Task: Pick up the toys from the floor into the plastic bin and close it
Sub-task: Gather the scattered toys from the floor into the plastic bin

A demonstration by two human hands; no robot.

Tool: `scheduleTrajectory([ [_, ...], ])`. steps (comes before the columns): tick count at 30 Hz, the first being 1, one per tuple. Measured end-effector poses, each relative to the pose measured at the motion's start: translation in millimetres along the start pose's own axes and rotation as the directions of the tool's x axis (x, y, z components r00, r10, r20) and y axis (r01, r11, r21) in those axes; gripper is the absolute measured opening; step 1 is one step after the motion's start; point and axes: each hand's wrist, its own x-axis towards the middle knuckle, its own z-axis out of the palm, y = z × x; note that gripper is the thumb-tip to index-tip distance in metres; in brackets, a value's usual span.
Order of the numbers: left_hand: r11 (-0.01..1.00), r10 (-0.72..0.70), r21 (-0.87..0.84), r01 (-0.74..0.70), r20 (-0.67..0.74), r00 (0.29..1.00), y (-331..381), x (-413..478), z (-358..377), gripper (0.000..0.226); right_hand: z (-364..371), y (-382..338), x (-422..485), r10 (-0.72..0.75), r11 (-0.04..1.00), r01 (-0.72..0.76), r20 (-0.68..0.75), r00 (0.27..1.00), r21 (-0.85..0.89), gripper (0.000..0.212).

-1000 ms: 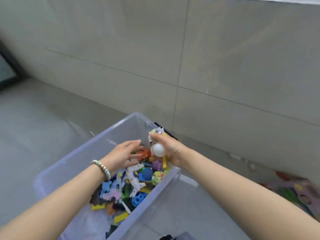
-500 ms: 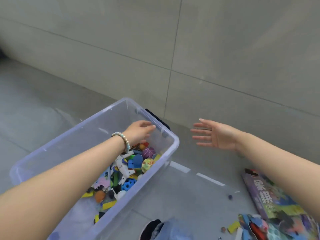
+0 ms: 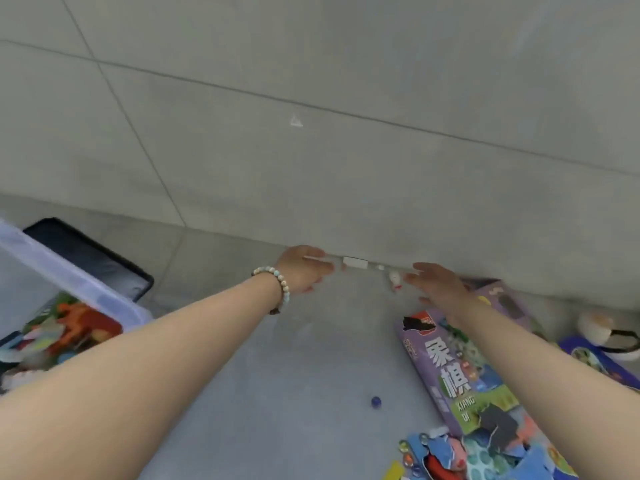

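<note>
Partly under the right forearm, a purple game box (image 3: pixel 450 368) reads "象棋 XIANG QI". The left hand (image 3: pixel 304 271) and right hand (image 3: pixel 436 285) are stretched out open-fingered, empty, near a white block (image 3: pixel 355 263) and a white figure (image 3: pixel 394 282) at the wall (image 3: pixel 311 133). 1 blue marble (image 3: pixel 375 401) lies between the arms. At the far left, the plastic bin (image 3: pixel 69 275) holds toys (image 3: pixel 79 323).

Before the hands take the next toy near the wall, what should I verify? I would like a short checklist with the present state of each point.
1. Right hand free to grasp: ok, fingers straight, nothing held.
2. Left hand free: cannot tell; a thin white strip crosses its fingers, and the picture is blurred there.
3. Next toys in view: ok; the white block and small white figure lie at the foot of the wall, between the hands.
4. Plastic bin ready to receive: ok, no lid on it, toys inside.
5. Floor finished: not ok; the blue marble and purple game box lie on the floor.
</note>
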Motion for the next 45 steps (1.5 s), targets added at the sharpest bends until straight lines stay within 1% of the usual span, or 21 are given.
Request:
scheduleTrajectory([
  [2, 1.0, -0.019, -0.018, 0.02, 0.026, 0.999, -18, 25, 18, 0.044, 10, 19, 27, -0.041, 0.999, 0.04, -0.067, 0.997, -0.024, 0.048],
  [4, 0.998, -0.03, -0.047, 0.031, 0.031, 0.999, -33, 44, 32, 0.047, 19, 32, 47, -0.081, 0.995, 0.075, -0.093, 0.992, -0.067, 0.043],
  [8, 0.988, -0.038, -0.148, 0.04, 0.014, 0.999, -50, 64, 51, 0.044, 35, 43, 73, -0.163, 0.974, 0.137, -0.138, 0.977, -0.181, 0.031],
  [10, 0.977, -0.038, -0.21, 0.042, 0.023, 0.999, -54, 68, 58, 0.039, 42, 44, 78, -0.149, 0.973, 0.11, -0.188, 0.971, -0.204, 0.029],
  [11, 0.967, -0.055, -0.247, 0.064, 0.047, 0.997, -56, 68, 61, 0.036, 46, 41, 78, -0.12, 0.983, 0.09, -0.189, 0.975, -0.158, 0.028],
  [12, 0.949, -0.085, -0.296, 0.105, 0.082, 0.993, -57, 68, 63, 0.034, 50, 37, 74, -0.102, 0.994, 0.094, -0.144, 0.984, -0.061, 0.027],
  [13, 0.916, -0.119, -0.368, 0.159, 0.127, 0.985, -58, 67, 64, 0.035, 56, 32, 69, -0.11, 0.992, 0.113, -0.051, 0.993, 0.06, 0.025],
  [14, 0.861, -0.146, -0.46, 0.215, 0.181, 0.973, -60, 67, 64, 0.04, 61, 24, 58, -0.142, 0.978, 0.127, 0.076, 0.987, 0.168, 0.022],
  [15, 0.791, -0.153, -0.554, 0.257, 0.227, 0.962, -61, 67, 63, 0.044, 66, 18, 49, -0.176, 0.968, 0.135, 0.189, 0.966, 0.212, 0.018],
  [16, 0.724, -0.146, -0.633, 0.272, 0.245, 0.959, -62, 68, 60, 0.046, 70, 13, 42, -0.204, 0.966, 0.155, 0.24, 0.949, 0.208, 0.014],
  [17, 0.68, -0.147, -0.683, 0.265, 0.227, 0.963, -63, 70, 57, 0.045, 73, 12, 39, -0.226, 0.962, 0.181, 0.226, 0.948, 0.204, 0.01],
  [18, 0.655, -0.167, -0.714, 0.248, 0.184, 0.969, -64, 70, 54, 0.042, 75, 11, 39, -0.253, 0.957, 0.221, 0.166, 0.953, 0.189, 0.009],
  [20, 0.663, -0.225, -0.721, 0.201, 0.064, 0.972, -67, 71, 46, 0.035, 81, 13, 45, -0.316, 0.947, 0.312, 0.037, 0.948, 0.076, 0.015],
  [22, 0.696, -0.268, -0.695, 0.178, -0.021, 0.963, -73, 74, 38, 0.036, 90, 18, 55, -0.378, 0.923, 0.375, -0.018, 0.926, -0.089, 0.025],
  [25, 0.706, -0.29, -0.687, 0.17, -0.061, 0.955, -85, 78, 26, 0.036, 105, 23, 64, -0.424, 0.878, 0.393, -0.066, 0.903, -0.272, 0.031],
  [29, 0.709, -0.263, -0.688, 0.156, -0.052, 0.963, -87, 72, 20, 0.032, 118, 24, 61, -0.446, 0.827, 0.367, -0.1, 0.89, -0.426, 0.034],
  [32, 0.688, -0.228, -0.713, 0.135, -0.035, 0.973, -87, 66, 16, 0.033, 121, 23, 60, -0.44, 0.813, 0.35, -0.099, 0.892, -0.466, 0.036],
  [38, 0.649, -0.223, -0.748, 0.139, -0.013, 0.975, -91, 62, 9, 0.033, 122, 27, 61, -0.453, 0.812, 0.356, -0.114, 0.884, -0.462, 0.016],
  [40, 0.644, -0.217, -0.752, 0.14, -0.003, 0.976, -91, 61, 9, 0.032, 120, 31, 61, -0.478, 0.789, 0.389, -0.077, 0.875, -0.476, 0.014],
  [43, 0.64, -0.21, -0.756, 0.139, 0.003, 0.978, -90, 59, 10, 0.032, 115, 36, 61, -0.526, 0.75, 0.465, 0.003, 0.851, -0.471, 0.016],
  [45, 0.635, -0.211, -0.76, 0.138, 0.001, 0.978, -90, 58, 9, 0.031, 113, 37, 59, -0.561, 0.721, 0.507, 0.031, 0.827, -0.472, 0.017],
])
